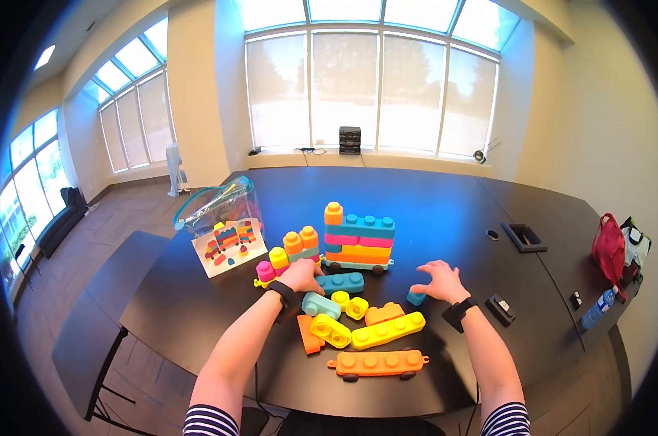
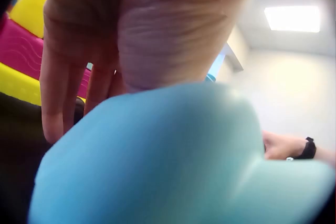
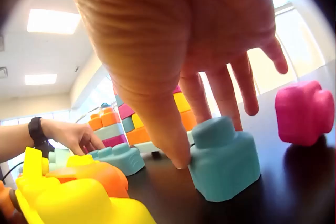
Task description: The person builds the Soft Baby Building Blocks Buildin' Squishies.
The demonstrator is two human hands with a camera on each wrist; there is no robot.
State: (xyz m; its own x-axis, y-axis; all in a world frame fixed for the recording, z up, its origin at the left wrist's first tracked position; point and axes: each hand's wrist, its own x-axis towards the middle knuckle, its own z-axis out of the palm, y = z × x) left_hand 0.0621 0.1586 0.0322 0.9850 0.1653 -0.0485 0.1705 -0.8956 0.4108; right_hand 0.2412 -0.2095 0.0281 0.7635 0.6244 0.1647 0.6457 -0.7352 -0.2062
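Note:
Over the left end of a long teal block (image 1: pixel 341 283) is my left hand (image 1: pixel 302 275), fingers pointing down. In the left wrist view, a pale teal block (image 2: pixel 157 155) fills the foreground below the palm. My right hand (image 1: pixel 443 282) reaches over a small teal block (image 3: pixel 224 161), the thumb at its left side and the fingers spread behind it. A pink block (image 3: pixel 303 112) stands to the right of it in the right wrist view. Between the hands lie yellow blocks (image 1: pixel 388 330) and orange ones (image 1: pixel 384 314).
A wheeled car stacked with orange, pink and teal blocks (image 1: pixel 359 240) stands beyond the hands, next to a lower row of blocks (image 1: pixel 300 243). An orange wheeled base (image 1: pixel 378 362) lies nearest me. A clear bag (image 1: pixel 227 225) stands left; a water bottle (image 1: pixel 599 308) is far right.

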